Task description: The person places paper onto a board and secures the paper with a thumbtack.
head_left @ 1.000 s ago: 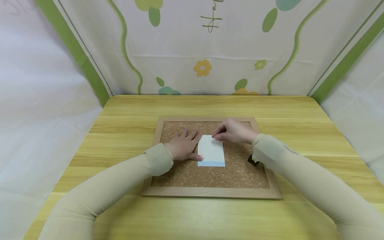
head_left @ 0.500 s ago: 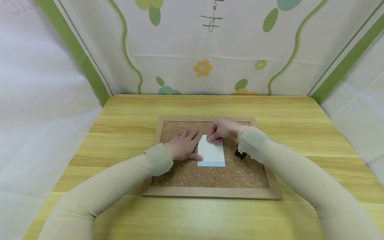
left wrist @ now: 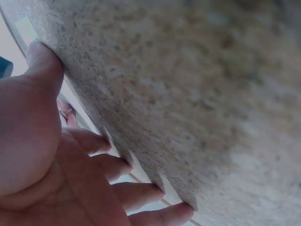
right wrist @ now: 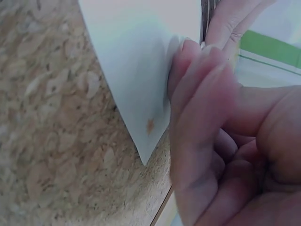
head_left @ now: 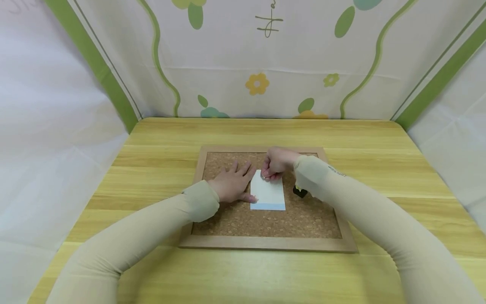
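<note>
The paper (head_left: 267,192) lies flat near the middle of the cork board (head_left: 273,223), its pale blue strip toward the person. At its far edge, the right hand (head_left: 279,162) is in a closed pinch — thumb against finger — on a small item (head_left: 263,177), too little exposed to identify. The left hand (head_left: 232,184) lies palm down with fingers spread, gripping nothing; its thumb bears on the paper's left edge, other fingertips touch the cork. Step in hand, as judged: seating the item at the far edge with the paper braced. The next move probably calls for firm downward pressure without dragging the paper. The board rests on a wooden table (head_left: 250,278).
</note>
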`<state>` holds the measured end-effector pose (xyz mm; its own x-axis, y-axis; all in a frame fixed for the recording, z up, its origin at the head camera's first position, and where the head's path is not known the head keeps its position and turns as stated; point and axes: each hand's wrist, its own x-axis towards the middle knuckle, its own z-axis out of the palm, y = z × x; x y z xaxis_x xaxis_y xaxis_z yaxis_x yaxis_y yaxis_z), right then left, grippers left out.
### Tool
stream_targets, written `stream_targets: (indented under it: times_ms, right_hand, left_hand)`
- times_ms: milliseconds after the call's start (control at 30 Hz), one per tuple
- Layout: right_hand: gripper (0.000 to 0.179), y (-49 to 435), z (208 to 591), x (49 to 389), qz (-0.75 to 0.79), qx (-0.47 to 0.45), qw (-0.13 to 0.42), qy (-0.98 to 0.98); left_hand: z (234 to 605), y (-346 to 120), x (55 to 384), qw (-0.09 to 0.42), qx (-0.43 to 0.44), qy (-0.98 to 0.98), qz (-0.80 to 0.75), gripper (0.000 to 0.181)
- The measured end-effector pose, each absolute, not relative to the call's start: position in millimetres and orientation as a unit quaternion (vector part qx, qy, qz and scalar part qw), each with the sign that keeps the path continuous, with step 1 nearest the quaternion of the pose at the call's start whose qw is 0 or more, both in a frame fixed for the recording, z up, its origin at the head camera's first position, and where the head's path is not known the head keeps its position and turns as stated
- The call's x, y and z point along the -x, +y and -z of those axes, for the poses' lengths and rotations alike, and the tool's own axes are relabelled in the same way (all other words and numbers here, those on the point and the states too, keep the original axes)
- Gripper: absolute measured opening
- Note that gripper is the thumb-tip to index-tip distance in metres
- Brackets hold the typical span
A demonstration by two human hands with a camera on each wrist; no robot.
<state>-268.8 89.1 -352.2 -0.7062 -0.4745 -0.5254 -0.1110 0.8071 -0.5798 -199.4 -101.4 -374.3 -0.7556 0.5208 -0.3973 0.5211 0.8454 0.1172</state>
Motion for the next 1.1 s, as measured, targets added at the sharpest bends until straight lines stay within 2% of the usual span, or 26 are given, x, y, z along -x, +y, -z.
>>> stream_targets:
  times_ms: [400,1100]
  right_hand:
    - [0.016,81.7,349.2,269.7,0.225,0.158,0.351,0.895]
    - [0.015,78.8,351.0,273.1,0.247,0.115,0.360,0.892]
  left_hand:
    - [372.1,-101.6,200.4,0.215,-0.283,0.935,-0.001,0.101]
    - [373.3,-101.9,201.4,0.210,-0.291,0.933,0.016,0.101]
